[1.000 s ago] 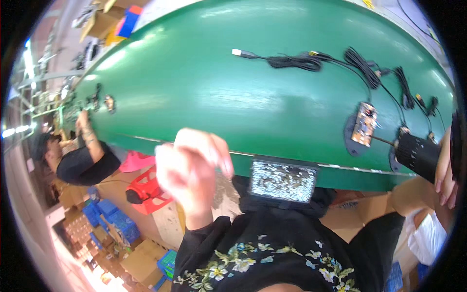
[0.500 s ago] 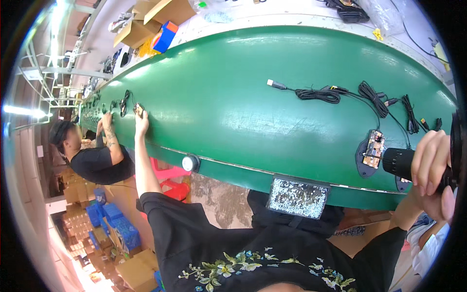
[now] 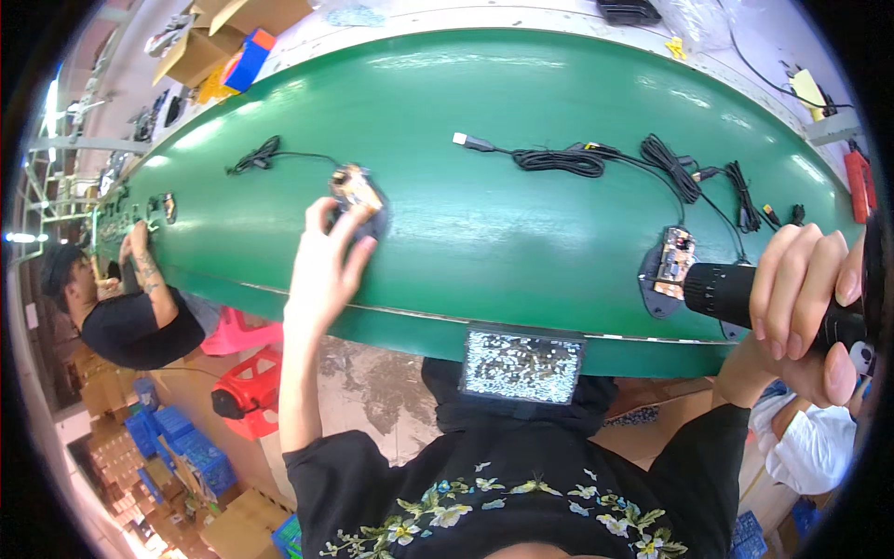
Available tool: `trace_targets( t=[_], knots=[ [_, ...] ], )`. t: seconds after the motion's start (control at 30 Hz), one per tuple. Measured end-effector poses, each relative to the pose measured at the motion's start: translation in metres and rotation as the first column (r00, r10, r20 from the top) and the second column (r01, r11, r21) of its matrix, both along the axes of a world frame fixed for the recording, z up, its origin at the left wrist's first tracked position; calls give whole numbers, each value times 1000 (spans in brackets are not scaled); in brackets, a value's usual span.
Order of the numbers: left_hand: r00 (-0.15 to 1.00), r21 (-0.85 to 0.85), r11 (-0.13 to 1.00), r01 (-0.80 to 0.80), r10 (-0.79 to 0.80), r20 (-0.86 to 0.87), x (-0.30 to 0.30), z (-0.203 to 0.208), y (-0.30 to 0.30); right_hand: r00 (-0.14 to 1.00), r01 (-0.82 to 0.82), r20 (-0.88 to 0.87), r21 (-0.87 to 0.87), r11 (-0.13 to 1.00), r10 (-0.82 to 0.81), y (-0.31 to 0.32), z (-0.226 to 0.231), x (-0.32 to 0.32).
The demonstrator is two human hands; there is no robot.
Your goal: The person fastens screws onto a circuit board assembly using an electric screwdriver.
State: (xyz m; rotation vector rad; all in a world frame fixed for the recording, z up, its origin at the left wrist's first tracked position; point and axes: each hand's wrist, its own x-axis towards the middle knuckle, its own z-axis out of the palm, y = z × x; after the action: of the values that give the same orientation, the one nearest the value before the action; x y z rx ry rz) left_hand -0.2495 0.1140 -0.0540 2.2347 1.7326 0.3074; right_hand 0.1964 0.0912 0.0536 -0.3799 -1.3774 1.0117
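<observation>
Black top (image 3: pixel 559 449) here, plain across middle, then colour bursts in: floral embroidery (image 3: pixel 402 532) running both sides of chest, pale blooms (image 3: pixel 451 517), green leaves, little blue petals; butterfly-like motif (image 3: pixel 535 486), yellowish green, near centre; sleeves short, left sleeve (image 3: pixel 337 466) plain black, right sleeve (image 3: pixel 706 449) matching, then bare forearms (image 3: pixel 300 382), left hand (image 3: pixel 324 261) and right hand (image 3: pixel 803 298) bare too; neckline (image 3: pixel 535 541) softly rounded
</observation>
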Motion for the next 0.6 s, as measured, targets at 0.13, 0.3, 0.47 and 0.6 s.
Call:
trace_targets(
  t=[0.13,0.3,0.47,0.6],
  knots=[
    [965,-21,965,262,-261,36,72,6,-29,997,-59,-60,-6,998,58,-1,8,-16],
    [888,-18,896,443,-436,148,127,10,-39,983,-102,151,-18,995,104,0,10,-30],
    [838,-28,846,533,-524,151,156,11,-49,982,-70,167,-85,994,83,7,-2,-54],
    [846,-41,862,505,-485,220,149,25,-61,988,85,144,-194,977,-58,8,-21,-69]
  ],
)
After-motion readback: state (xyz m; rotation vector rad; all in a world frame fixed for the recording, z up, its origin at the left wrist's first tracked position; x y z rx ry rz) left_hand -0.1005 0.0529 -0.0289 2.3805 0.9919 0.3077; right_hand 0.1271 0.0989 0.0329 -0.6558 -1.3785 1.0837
